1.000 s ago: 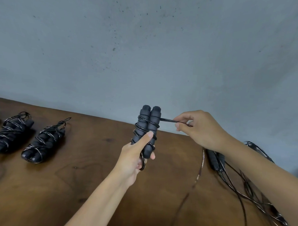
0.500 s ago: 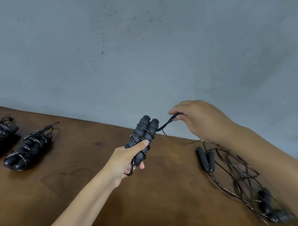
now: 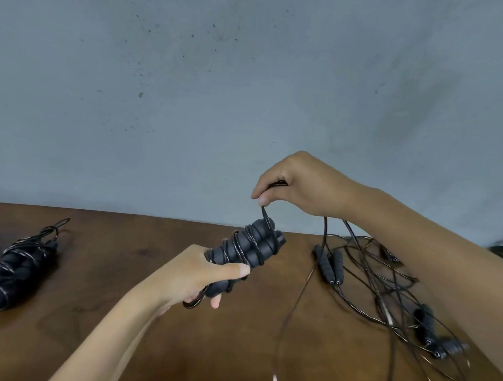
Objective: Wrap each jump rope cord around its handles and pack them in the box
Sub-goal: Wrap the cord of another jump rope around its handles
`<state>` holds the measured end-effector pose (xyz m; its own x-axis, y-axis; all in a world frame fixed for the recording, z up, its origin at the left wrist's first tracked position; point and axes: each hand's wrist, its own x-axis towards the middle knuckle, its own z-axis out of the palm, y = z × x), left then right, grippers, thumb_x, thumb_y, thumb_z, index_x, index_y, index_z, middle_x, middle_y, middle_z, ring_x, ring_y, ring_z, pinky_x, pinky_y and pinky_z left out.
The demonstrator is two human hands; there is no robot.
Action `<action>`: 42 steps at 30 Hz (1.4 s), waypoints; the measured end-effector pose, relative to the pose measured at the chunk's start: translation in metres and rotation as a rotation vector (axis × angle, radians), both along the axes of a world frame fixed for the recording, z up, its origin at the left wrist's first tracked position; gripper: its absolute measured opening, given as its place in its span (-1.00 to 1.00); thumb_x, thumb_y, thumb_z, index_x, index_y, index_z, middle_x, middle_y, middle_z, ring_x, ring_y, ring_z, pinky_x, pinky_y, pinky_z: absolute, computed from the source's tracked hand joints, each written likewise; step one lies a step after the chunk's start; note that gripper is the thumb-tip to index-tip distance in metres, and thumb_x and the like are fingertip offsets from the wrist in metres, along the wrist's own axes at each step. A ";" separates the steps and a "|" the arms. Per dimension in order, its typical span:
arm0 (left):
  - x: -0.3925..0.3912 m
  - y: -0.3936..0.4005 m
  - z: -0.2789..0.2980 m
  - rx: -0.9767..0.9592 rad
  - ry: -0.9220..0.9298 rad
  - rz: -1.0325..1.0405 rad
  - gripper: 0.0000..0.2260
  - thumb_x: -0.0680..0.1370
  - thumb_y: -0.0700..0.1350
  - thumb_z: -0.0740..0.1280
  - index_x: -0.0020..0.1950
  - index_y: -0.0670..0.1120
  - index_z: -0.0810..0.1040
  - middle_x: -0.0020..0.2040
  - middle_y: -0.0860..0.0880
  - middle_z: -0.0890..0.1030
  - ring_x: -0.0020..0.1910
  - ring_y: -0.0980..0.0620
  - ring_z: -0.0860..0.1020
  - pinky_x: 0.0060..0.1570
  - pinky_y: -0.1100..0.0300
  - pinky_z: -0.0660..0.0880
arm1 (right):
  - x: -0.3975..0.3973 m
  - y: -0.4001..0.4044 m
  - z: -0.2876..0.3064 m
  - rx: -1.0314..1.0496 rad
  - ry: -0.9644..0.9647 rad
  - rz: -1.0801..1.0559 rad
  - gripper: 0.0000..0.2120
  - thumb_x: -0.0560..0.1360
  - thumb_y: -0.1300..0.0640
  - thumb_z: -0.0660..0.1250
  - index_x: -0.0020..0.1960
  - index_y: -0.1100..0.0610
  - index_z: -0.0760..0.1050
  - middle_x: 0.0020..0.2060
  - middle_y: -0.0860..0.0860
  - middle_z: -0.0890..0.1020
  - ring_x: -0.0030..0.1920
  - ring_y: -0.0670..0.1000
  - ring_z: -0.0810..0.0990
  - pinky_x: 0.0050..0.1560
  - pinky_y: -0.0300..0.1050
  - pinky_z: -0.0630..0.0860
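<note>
Left hand: the left hand (image 3: pixel 196 274) is gripping the paired handles (image 3: pixel 246 252) of one jump rope, fingers curled round the lower half, thumb lying along the side facing the camera.
Handles: the two black foam handles are being held side by side above the wooden table (image 3: pixel 124 314), tilting up and to the right, with several turns of cord already lying round them.
Right hand: the right hand (image 3: pixel 299 183) is pinching the free cord (image 3: pixel 265 217) between thumb and fingers just above the upper end of the handles; the cord is running down from the pinch onto the bundle.
Wrapped rope: one finished wrapped jump rope (image 3: pixel 16 263) is lying on the table at far left, well apart from the hands; part of another is showing at the frame edge.
Loose ropes: a tangle of unwrapped jump ropes (image 3: pixel 384 291) is lying on the table under the right forearm, one pair of handles near its left side, another at lower right.
Box: not showing in this view.
Backdrop: a grey wall (image 3: pixel 249 89) is standing behind the table.
</note>
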<state>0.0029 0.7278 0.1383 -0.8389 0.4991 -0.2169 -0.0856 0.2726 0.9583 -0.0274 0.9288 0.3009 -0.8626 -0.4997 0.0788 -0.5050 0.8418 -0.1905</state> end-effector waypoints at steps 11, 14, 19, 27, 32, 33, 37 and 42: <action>0.015 -0.011 -0.003 0.186 0.187 -0.077 -0.55 0.47 0.09 0.47 -0.14 -0.32 0.50 -0.36 -0.23 0.63 -0.43 0.09 0.43 -0.38 0.40 0.33 | -0.003 0.022 -0.044 -0.502 -0.295 -0.057 -0.84 0.61 0.12 0.38 0.06 0.11 0.73 -0.36 -0.08 0.62 -0.41 -0.12 0.38 -0.34 -0.30 0.29; 0.016 -0.009 -0.010 0.233 0.183 -0.052 -0.57 0.42 0.16 0.45 -0.17 -0.24 0.56 -0.35 -0.23 0.64 -0.39 0.03 0.43 -0.42 0.31 0.30 | 0.005 0.019 -0.059 -0.598 -0.364 -0.088 -0.77 0.66 0.14 0.29 0.11 0.20 0.69 -0.28 -0.10 0.71 -0.29 -0.06 0.59 -0.22 -0.24 0.47; 0.020 0.001 -0.018 0.377 0.111 0.029 -0.66 0.40 0.22 0.44 -0.28 -0.06 0.60 -0.34 -0.23 0.60 -0.44 0.06 0.35 -0.41 0.20 0.20 | 0.014 0.016 -0.085 -0.678 -0.375 -0.123 -0.68 0.61 0.44 0.16 0.03 0.24 0.68 -0.34 0.21 0.55 -0.32 0.05 0.38 -0.26 -0.08 0.35; 0.026 0.015 -0.030 0.531 -0.076 0.111 -0.59 0.51 0.15 0.42 -0.15 -0.22 0.58 -0.31 -0.28 0.54 -0.54 0.03 0.14 -0.54 0.33 0.14 | 0.035 0.019 -0.097 -0.638 -0.370 -0.262 -0.66 0.72 0.23 0.10 -0.19 0.23 0.46 -0.43 -0.05 0.52 -0.48 -0.03 0.33 -0.36 -0.10 0.29; 0.021 0.018 -0.033 0.575 -0.159 0.248 -0.54 0.49 0.20 0.48 -0.01 -0.21 0.59 -0.30 -0.25 0.54 -0.54 0.05 0.10 -0.58 0.34 0.10 | 0.048 0.019 -0.106 -0.515 -0.239 -0.373 -0.62 0.70 0.05 0.20 -0.22 0.20 0.51 -0.36 0.19 0.54 -0.52 -0.11 0.36 -0.33 -0.21 0.26; 0.020 0.019 -0.033 0.587 -0.175 0.278 -0.54 0.45 0.21 0.47 0.00 -0.21 0.60 -0.30 -0.24 0.54 -0.55 0.06 0.11 -0.58 0.34 0.10 | 0.053 0.017 -0.105 -0.480 -0.198 -0.395 -0.63 0.70 0.06 0.21 -0.20 0.22 0.54 -0.32 0.13 0.61 -0.51 -0.15 0.43 -0.29 -0.27 0.28; 0.017 0.022 -0.033 0.598 -0.237 0.408 -0.55 0.40 0.23 0.50 -0.04 -0.14 0.61 -0.29 -0.22 0.57 -0.56 0.09 0.15 -0.58 0.34 0.11 | 0.071 0.005 -0.104 -0.320 -0.022 -0.454 -0.71 0.66 0.11 0.21 -0.17 0.08 0.60 -0.21 -0.03 0.71 -0.15 -0.08 0.64 -0.09 -0.18 0.54; 0.011 0.020 -0.035 0.515 -0.224 0.545 -0.65 0.47 0.18 0.52 -0.13 -0.11 0.61 -0.31 -0.22 0.60 -0.56 0.07 0.17 -0.55 0.29 0.10 | 0.097 -0.014 -0.107 -0.064 0.161 -0.462 -0.81 0.64 0.08 0.17 -0.13 0.02 0.45 -0.28 -0.06 0.57 -0.25 0.04 0.55 -0.17 0.05 0.53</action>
